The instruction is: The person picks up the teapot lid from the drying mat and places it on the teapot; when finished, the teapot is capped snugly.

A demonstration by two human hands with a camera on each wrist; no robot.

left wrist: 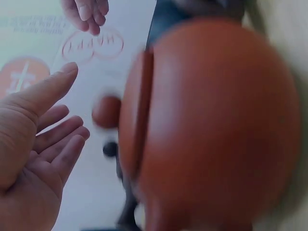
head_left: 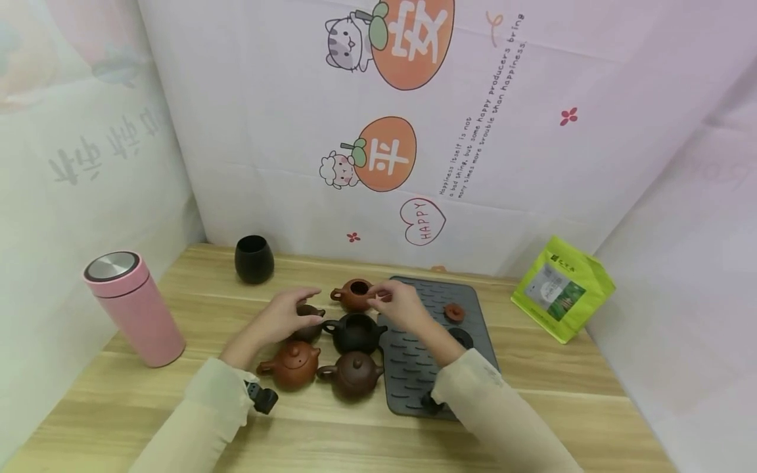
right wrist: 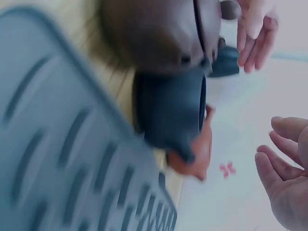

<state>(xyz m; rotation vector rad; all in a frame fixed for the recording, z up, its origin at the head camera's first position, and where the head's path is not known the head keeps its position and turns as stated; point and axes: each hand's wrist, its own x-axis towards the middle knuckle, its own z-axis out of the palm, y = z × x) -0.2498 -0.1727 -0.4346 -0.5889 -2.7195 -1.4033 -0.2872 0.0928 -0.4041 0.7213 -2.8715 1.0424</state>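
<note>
Lidless clay teapot (head_left: 353,295) sits at the mat's (head_left: 414,355) left edge. Right hand (head_left: 397,303) hovers beside its rim, fingers relaxed, empty; left hand (head_left: 288,315) spread over dark teapot (head_left: 309,320). Pots crowded: stray knuckle likely tips one.

Beside the one grey mat (head_left: 414,368) stand five small teapots (head_left: 352,374), with one black cup (head_left: 254,259), one pink flask (head_left: 135,307) and one green pouch (head_left: 562,289) farther off.

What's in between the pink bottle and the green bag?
In the head view, five small teapots and the grey mat lie between the pink bottle and the green bag. Both hands, left and right, hover there too.
</note>
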